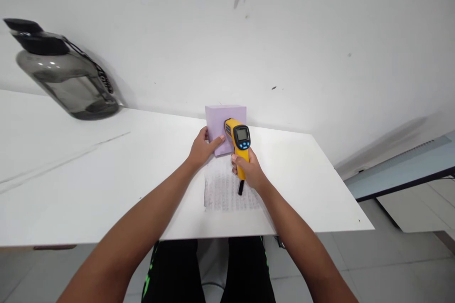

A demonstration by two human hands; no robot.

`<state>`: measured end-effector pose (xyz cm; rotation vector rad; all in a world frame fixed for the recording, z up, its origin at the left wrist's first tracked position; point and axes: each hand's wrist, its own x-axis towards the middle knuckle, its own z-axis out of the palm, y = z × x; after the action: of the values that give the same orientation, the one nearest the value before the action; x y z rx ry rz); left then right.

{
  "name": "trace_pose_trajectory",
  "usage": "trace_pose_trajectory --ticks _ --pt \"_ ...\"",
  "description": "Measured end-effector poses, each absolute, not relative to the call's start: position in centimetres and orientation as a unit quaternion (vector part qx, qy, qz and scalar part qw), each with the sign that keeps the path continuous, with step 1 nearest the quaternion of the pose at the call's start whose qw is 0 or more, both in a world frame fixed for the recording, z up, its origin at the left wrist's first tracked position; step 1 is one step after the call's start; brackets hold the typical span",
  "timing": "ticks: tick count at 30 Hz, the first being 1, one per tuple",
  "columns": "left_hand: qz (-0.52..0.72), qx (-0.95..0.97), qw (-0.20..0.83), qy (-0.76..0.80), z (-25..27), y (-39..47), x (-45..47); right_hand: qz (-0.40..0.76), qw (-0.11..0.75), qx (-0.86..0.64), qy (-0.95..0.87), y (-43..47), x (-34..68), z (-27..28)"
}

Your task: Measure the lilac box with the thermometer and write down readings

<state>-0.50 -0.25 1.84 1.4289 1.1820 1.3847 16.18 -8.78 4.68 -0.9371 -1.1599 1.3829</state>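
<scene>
A light purple box (216,125) stands upright near the back edge of the white table. My left hand (202,148) grips its left side, with the thumb across the front face. In my right hand (250,169) is a yellow and black infrared thermometer (237,135), held by its handle. Its nose points at the box's front and appears to touch or nearly touch it. The small screen and blue buttons face me. Below the hands lies a sheet of paper (222,194) covered with faint writing. A short black piece (241,187) shows under the thermometer's handle.
A large grey see-through bottle (71,80) with a black lid stands at the back left. Behind the table (106,189) rises a white wall (185,33) with a few marks. The table's right edge ends before a pale panel (401,170). My legs are under the front edge.
</scene>
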Motion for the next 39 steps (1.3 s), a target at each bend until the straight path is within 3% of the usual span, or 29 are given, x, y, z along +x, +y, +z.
trace_pose_trajectory --ticks 20,23,29,39 --pt "0.530 0.583 0.395 0.472 2.1 -0.4 -0.6 0.570 0.521 -0.408 -0.487 -8.6 16.4 4.9" --pt "0.525 0.581 0.394 0.481 2.0 -0.4 -0.6 0.533 0.516 -0.416 -0.526 -8.8 16.4 4.8" --pt "0.528 0.583 0.358 0.504 2.4 -0.6 -0.4 0.340 0.543 -0.484 -0.595 -9.7 16.0 5.2" --pt "0.531 0.559 0.334 0.542 3.0 -1.0 -0.2 0.350 0.580 -0.479 -0.559 -9.3 16.3 4.4"
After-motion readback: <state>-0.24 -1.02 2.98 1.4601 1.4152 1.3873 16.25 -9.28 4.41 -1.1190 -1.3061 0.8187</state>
